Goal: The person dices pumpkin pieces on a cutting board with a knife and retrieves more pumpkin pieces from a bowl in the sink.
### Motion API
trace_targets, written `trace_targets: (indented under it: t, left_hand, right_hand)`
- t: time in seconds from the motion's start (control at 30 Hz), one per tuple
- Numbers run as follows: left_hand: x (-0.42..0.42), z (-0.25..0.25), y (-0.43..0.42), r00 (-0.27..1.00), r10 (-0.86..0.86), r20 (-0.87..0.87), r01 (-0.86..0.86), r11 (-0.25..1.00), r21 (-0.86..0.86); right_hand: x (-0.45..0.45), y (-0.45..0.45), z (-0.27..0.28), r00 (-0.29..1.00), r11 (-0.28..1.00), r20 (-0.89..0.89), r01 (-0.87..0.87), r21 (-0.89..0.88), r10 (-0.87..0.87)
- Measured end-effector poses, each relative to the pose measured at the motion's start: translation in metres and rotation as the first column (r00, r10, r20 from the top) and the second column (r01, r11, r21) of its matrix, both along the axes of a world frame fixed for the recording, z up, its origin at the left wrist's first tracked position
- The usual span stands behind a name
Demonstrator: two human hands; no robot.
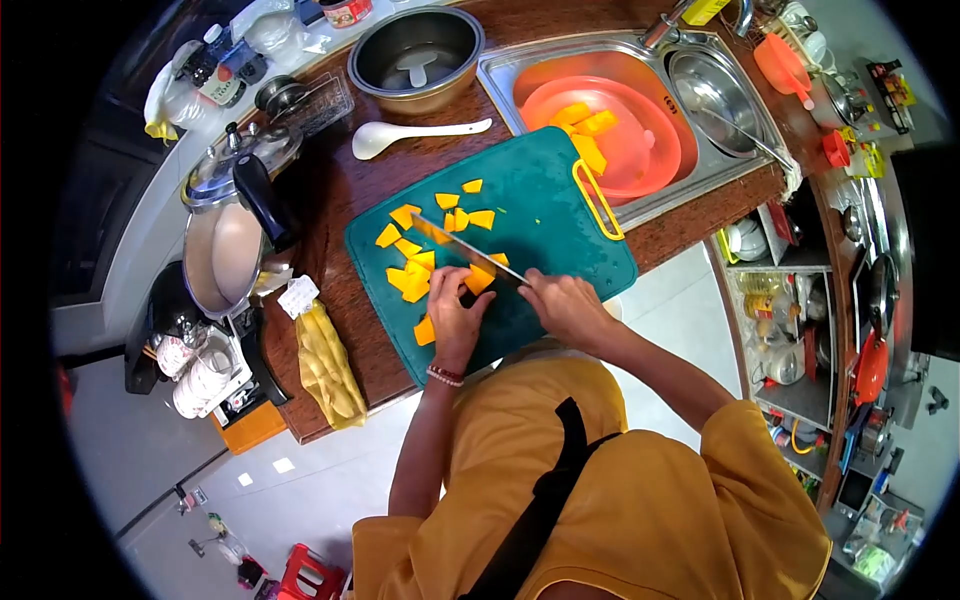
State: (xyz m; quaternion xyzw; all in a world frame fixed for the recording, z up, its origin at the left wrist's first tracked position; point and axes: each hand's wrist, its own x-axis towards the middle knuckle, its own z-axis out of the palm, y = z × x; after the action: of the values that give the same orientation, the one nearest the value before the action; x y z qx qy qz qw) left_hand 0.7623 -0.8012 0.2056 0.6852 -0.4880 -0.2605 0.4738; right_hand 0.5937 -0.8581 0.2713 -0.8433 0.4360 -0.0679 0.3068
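A green cutting board (pixel 540 200) with a yellow handle lies on the counter, strewn with several orange pumpkin chunks (pixel 408 282). My right hand (pixel 568 308) is closed around the handle of a kitchen knife (pixel 468 252), whose blade points up and left across the board. Under the blade, my left hand (pixel 458 312) presses its fingers on a pumpkin piece (pixel 480 279); the blade seems to touch or lie just above that piece. More pumpkin pieces (pixel 590 150) sit in a pink basin (pixel 650 165) in the sink.
A white spoon (pixel 420 135) and a dark pot (pixel 415 60) stand beyond the board. At the left are a large steel pot (pixel 222 255) and a yellow bag (pixel 328 365). A metal sink (pixel 500 75) lies at the right, and a shelf unit (pixel 800 385) stands farther right.
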Motion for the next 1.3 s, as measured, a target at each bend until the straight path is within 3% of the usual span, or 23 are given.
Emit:
trace_targets:
  t: [0.2, 0.3, 0.5, 0.7, 0.9, 1.2, 1.3]
  left_hand:
    - [0.009, -0.007, 0.005, 0.997, -0.058, 0.046, 0.056, 0.997, 0.047]
    - [0.009, -0.012, 0.005, 0.998, -0.059, 0.038, 0.058, 0.998, 0.017]
    - [0.009, -0.004, 0.004, 0.997, -0.054, 0.061, 0.052, 0.998, 0.029]
    - [0.007, -0.003, 0.002, 0.999, -0.033, 0.021, 0.032, 0.999, 0.032]
    - [0.009, 0.001, 0.002, 0.998, -0.048, 0.030, 0.046, 0.997, 0.066]
    - [0.008, 0.001, 0.002, 0.999, -0.036, 0.005, 0.036, 0.997, 0.064]
    - [0.006, 0.004, 0.002, 1.000, -0.029, 0.002, 0.029, 0.998, 0.061]
  right_hand:
    - [-0.004, 0.017, -0.003, 0.999, 1.000, -0.049, 0.002, 0.026, -0.001]
    - [0.008, 0.024, 0.000, 0.982, 0.998, -0.188, 0.031, 0.052, -0.021]
    - [0.002, 0.041, 0.004, 0.989, 0.996, -0.146, -0.010, -0.092, -0.003]
    - [0.001, 0.031, 0.002, 0.988, 1.000, -0.151, -0.018, -0.015, 0.016]
    - [0.004, 0.042, 0.003, 0.972, 0.998, -0.235, -0.027, -0.052, 0.014]
    - [-0.003, 0.030, 0.005, 0.968, 0.997, -0.248, -0.025, 0.077, 0.043]
    - [-0.001, 0.039, 0.005, 0.967, 0.999, -0.252, -0.031, 0.009, 0.032]
